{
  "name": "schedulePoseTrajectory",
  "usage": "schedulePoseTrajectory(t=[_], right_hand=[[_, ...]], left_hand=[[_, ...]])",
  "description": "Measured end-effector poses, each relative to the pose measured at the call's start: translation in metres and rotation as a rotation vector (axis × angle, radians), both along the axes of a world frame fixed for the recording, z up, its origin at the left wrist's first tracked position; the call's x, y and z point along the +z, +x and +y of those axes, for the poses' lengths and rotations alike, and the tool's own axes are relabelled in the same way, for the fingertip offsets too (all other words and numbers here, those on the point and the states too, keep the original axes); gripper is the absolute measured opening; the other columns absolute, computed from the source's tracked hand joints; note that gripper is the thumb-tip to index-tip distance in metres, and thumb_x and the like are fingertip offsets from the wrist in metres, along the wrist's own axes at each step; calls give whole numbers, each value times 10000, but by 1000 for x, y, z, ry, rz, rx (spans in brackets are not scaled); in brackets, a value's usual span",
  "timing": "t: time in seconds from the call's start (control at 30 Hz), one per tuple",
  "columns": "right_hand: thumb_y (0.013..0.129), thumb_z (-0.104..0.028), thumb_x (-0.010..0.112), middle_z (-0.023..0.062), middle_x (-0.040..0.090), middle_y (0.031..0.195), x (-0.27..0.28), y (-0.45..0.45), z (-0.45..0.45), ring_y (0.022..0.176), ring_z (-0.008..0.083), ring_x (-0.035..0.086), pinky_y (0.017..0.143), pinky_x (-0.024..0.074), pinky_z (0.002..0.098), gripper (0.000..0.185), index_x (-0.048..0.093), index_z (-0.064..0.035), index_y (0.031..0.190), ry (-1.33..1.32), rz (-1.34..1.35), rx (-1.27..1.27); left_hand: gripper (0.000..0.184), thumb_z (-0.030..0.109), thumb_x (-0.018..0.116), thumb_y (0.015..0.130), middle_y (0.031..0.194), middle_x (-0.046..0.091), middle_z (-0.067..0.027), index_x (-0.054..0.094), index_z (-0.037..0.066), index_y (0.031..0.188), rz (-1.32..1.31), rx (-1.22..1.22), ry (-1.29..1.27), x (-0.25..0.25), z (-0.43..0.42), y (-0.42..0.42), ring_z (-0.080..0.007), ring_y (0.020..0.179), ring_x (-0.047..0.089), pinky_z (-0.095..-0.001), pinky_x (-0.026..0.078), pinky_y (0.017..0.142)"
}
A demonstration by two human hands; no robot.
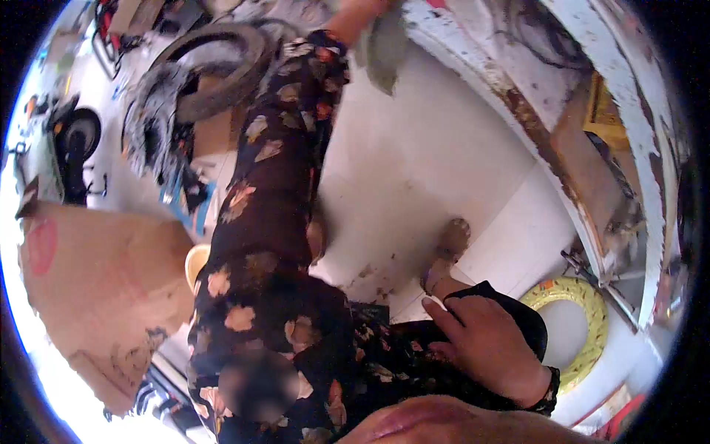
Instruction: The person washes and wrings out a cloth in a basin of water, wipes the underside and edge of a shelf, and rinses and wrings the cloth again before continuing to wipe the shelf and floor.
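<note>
My left arm, in a dark floral sleeve (255, 192), stretches to the top edge. Only the bare wrist and perhaps the base of my left hand (359, 18) show there; the fingers are cut off, so any hold is hidden. Beside it hangs or lies a grey-green piece (383, 55), too blurred to name. My right hand (492, 344) rests over my dark-clothed leg (532, 318) at lower right, fingers apart, holding nothing. A foot (452, 240) shows on the pale floor (421, 148).
Tyres (255, 63) and a large cardboard box (96, 274) are at left, with a pale round rim (196, 263) by the sleeve. A worn white frame (547, 148) curves along the right. Below it lies a yellow wrapped ring (597, 325). A yellow crate (605, 111) stands behind.
</note>
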State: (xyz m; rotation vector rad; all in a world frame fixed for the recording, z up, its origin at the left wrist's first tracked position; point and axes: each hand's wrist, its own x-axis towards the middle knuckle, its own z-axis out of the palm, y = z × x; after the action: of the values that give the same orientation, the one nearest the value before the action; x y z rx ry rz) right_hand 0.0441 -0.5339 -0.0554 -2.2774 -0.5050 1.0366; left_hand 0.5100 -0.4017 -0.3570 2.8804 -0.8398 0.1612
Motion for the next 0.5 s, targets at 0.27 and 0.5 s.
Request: schedulePoseTrajectory(t=[0.27,0.5], right_hand=[[805,-297,642,160,528,1007,10,-1,15,960,319,528,795,462,392,525,494,-64,1252,-47,-96,94],[814,-299,627,187,530,1078,7,-1,16,1053,343,514,857,461,397,517,490,-63,1252,-72,-148,59]], left_hand=[[246,227,501,853,1117,616,-105,670,95,975,-177,-447,-48,22,-57,-141,-304,1110,543,-438,470,908],[340,291,421,929,1045,646,-170,638,46,1019,-205,-105,16,5,-37,-62,-290,981,611,-400,451,878]])
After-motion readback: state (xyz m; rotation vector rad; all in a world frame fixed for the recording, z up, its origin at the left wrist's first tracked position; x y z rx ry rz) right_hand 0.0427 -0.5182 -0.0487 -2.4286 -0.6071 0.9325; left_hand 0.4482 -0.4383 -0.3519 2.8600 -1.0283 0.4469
